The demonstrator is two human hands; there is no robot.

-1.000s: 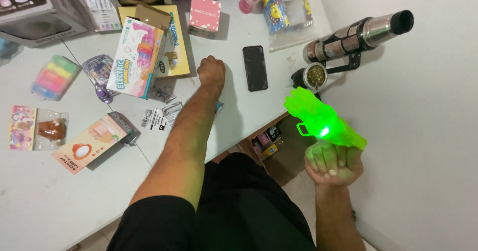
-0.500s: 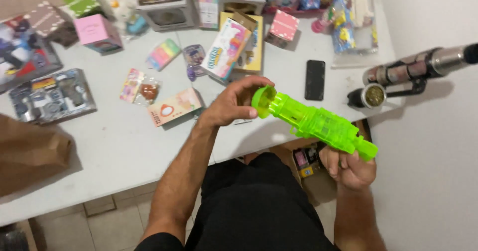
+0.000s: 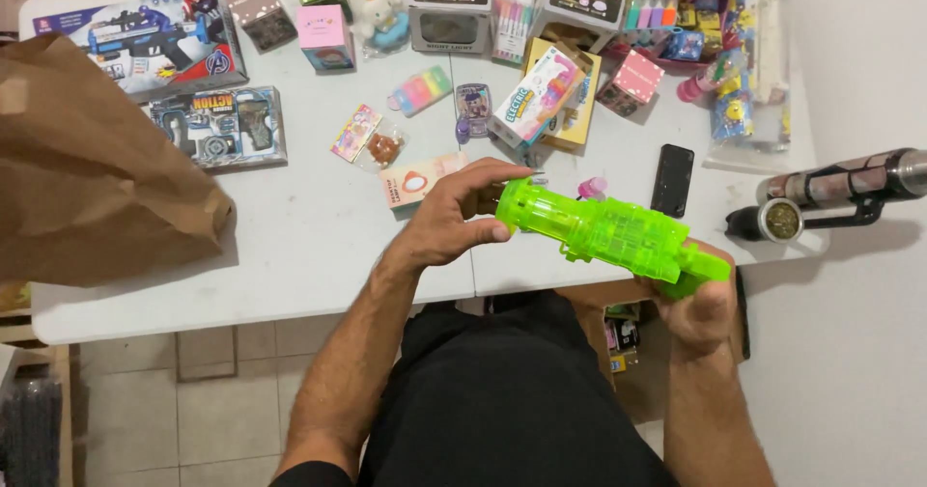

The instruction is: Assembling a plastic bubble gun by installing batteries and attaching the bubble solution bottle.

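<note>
Head camera, looking down: you hold one translucent bright green plastic toy gun point(image 3: 608, 231) level above the near edge of the white tabletop point(image 3: 290, 246). Its body is ribbed and chunky, with a rounded muzzle pointing left. Your right hand point(image 3: 700, 304) has its fingers wrapped closed around the grip, just past the near edge. Your left hand point(image 3: 454, 222) is at the muzzle, fingers curled loosely around its tip, thumb beneath.

A crumpled brown paper bag point(image 3: 87, 178) lies at the left edge, its contents hidden. Near the far left corner sit two flat boxed toy-gun sets point(image 3: 212, 130), card with clear windows. Along the far edge stand small cube boxes, two of them pink point(image 3: 323, 33). Toward the middle lie a tall carton holding a pink toy point(image 3: 536, 96) and a rainbow-striped block point(image 3: 420, 89). One glossy black phone point(image 3: 672, 180) lies flat toward the right edge, beside a dark metal cylinder point(image 3: 840, 193) that overhangs that edge.
</note>
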